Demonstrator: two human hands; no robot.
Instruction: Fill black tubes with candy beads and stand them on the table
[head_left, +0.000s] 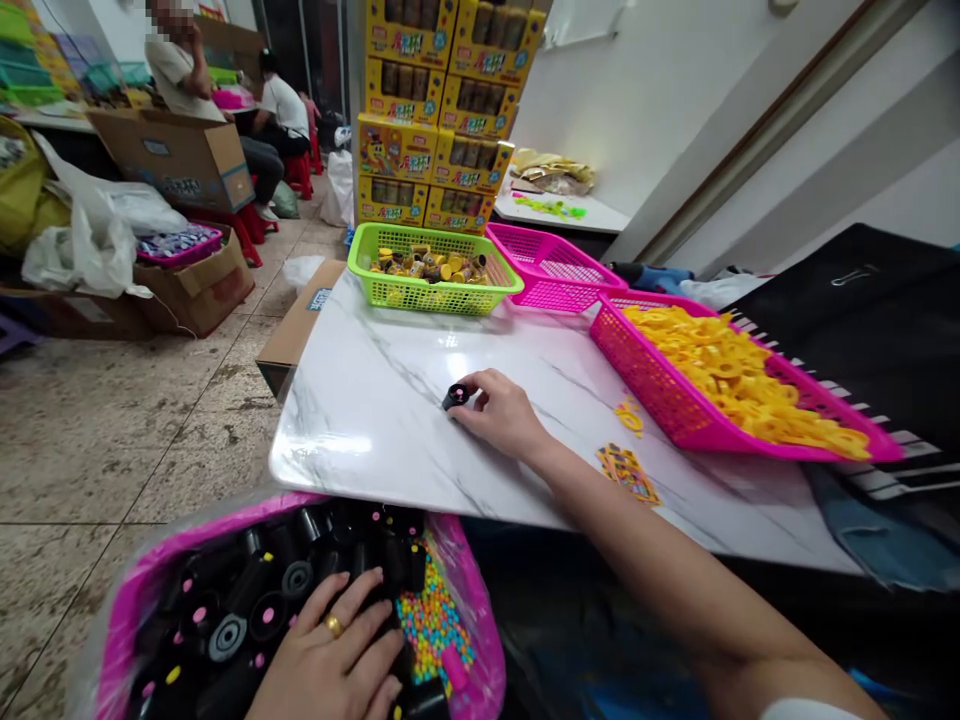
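Between the thumb and fingers of my right hand [501, 412] is a small black cup [456, 397], upright on the marble-patterned table [390, 420]; something pink shows inside it. My left hand [337, 655] lies with fingers stretched over many black cups [270, 610] in a plastic-lined pink basket [480, 610] below the table's near edge. Some cups there show pink or yellow bits. Small multicoloured beads [435, 615] fill that basket's right side. To the right of my right arm, printed stickers or cards [628, 473] and yellow ring pieces [630, 418] lie on the table.
A green basket [367, 290] of small yellow-and-brown containers stands at the table's back, before stacked yellow boxes [431, 150]. Behind it sits a pink basket [555, 265]; another pink basket [645, 385] at right holds yellow plastic pieces. Cartons [176, 165] and seated people [281, 105] are at left.
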